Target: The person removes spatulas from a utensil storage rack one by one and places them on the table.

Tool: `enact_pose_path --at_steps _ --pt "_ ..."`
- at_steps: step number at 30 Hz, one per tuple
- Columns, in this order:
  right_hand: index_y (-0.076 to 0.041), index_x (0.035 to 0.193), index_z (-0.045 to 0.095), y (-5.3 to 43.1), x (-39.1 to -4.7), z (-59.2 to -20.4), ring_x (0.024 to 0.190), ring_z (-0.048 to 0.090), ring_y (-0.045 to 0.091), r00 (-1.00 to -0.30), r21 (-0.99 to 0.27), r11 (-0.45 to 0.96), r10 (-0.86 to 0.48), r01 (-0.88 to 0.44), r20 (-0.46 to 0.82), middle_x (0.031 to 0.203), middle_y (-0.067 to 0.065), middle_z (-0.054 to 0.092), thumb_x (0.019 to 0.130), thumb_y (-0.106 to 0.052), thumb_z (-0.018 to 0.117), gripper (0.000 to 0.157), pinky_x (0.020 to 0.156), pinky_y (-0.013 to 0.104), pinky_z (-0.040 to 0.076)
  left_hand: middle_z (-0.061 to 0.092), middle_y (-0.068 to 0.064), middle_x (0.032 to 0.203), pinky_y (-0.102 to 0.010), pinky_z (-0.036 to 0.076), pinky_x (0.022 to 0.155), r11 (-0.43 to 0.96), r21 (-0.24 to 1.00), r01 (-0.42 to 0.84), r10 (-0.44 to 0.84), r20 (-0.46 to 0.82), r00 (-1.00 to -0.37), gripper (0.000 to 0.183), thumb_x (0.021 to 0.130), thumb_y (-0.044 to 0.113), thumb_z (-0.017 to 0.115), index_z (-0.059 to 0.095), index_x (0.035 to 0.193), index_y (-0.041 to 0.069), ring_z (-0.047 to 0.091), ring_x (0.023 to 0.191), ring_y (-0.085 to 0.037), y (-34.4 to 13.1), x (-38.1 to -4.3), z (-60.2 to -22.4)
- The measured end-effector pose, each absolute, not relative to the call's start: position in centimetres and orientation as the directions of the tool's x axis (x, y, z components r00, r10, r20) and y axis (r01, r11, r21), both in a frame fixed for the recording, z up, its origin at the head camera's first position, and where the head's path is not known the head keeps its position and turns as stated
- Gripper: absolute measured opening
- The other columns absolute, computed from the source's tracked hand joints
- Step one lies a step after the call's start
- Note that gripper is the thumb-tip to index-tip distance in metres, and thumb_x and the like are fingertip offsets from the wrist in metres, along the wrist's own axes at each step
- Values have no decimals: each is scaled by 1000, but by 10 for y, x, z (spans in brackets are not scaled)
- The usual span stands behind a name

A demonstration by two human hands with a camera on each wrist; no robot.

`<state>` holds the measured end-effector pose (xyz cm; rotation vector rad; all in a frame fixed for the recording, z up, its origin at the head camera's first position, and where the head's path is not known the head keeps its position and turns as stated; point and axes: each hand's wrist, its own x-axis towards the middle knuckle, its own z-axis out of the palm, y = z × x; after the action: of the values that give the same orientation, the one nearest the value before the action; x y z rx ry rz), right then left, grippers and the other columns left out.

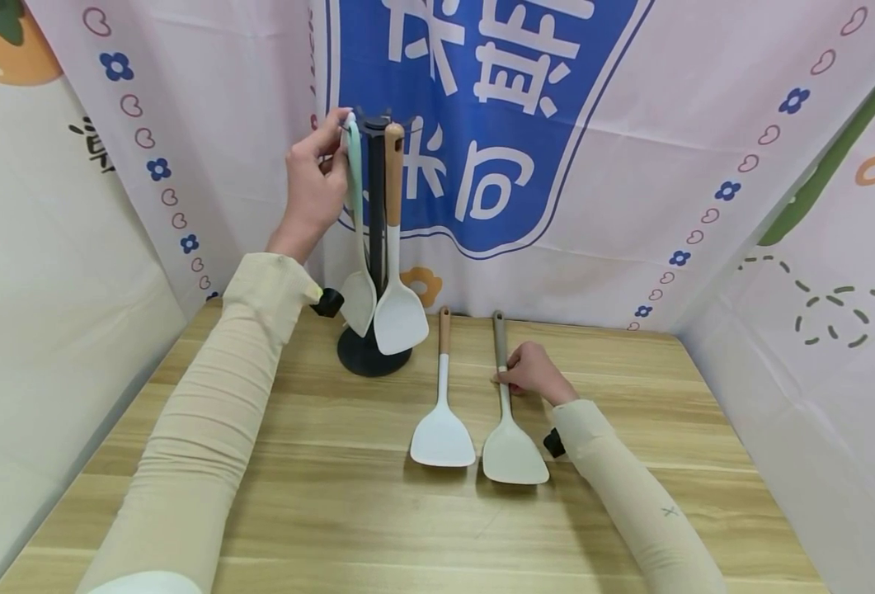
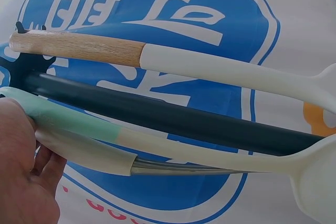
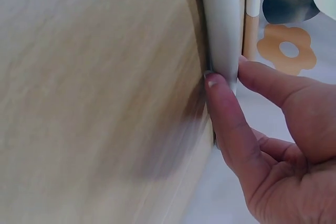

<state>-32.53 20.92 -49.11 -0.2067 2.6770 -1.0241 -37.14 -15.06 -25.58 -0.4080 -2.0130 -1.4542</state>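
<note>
The left hand (image 1: 317, 177) pinches a mint-handled spatula (image 1: 360, 231) at the black utensil stand (image 1: 376, 206). The right hand (image 1: 532, 370) pinches a grey-handled turner (image 1: 511, 445) on the desk (image 1: 333, 503).

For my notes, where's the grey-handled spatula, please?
In the head view, the grey-handled spatula is right of the lower white spatula, the right hand pinching it.

Head view high, forward and down; wrist views close to fingers (image 3: 227, 109), orange flower (image 3: 301, 51) in both.
</note>
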Motion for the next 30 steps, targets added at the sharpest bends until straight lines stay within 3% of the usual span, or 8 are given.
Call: enact_pose_path --at_steps 5,7,12,15,20,30 --pt "4 79 72 209 -326 -487 53 56 12 -955 -635 771 -222 -49 -195 61 8 66 97 -17 75 28 53 23 50 71 -18 134 -15 59 93 347 741 575 -105 640 -761 50 108 1 50 55 154 22 63 99 -6 -152 -371 -256" --pt "5 93 75 209 -326 -482 62 62 14 -964 -585 809 -199 -60 -177 76 11 72 98 -20 73 26 60 26 55 71 -18 133 -14 58 93 349 739 576 -103 642 -760 51 108 1 50 56 154 22 63 100 -7 -151 -371 -256" --pt "8 134 64 202 -330 -462 102 74 31 -979 -507 858 -166 -82 -122 123 25 74 102 -26 67 47 89 45 64 71 -19 131 -16 59 95 354 733 581 -97 647 -757 51 108 0 50 55 154 22 65 102 -9 -151 -371 -256" --pt "8 147 53 194 -333 -448 111 73 37 -979 -541 834 -188 -113 -84 129 26 72 105 -28 63 56 93 49 64 71 -19 132 -18 60 97 359 730 581 -91 647 -757 51 108 1 49 55 154 21 65 103 -10 -151 -371 -257" --pt "5 154 45 173 -340 -429 113 71 37 -969 -614 762 -245 -205 20 127 24 71 106 -27 62 60 96 49 63 71 -19 133 -21 61 101 368 724 584 -83 651 -755 51 108 0 49 54 155 21 67 106 -13 -153 -371 -257" --pt "4 150 51 129 -347 -408 118 70 41 -894 -749 510 -370 -423 253 128 28 71 105 -8 62 48 107 50 60 71 -16 137 -31 60 108 403 711 576 -49 645 -763 52 108 0 50 54 155 22 68 117 -22 -157 -371 -255"
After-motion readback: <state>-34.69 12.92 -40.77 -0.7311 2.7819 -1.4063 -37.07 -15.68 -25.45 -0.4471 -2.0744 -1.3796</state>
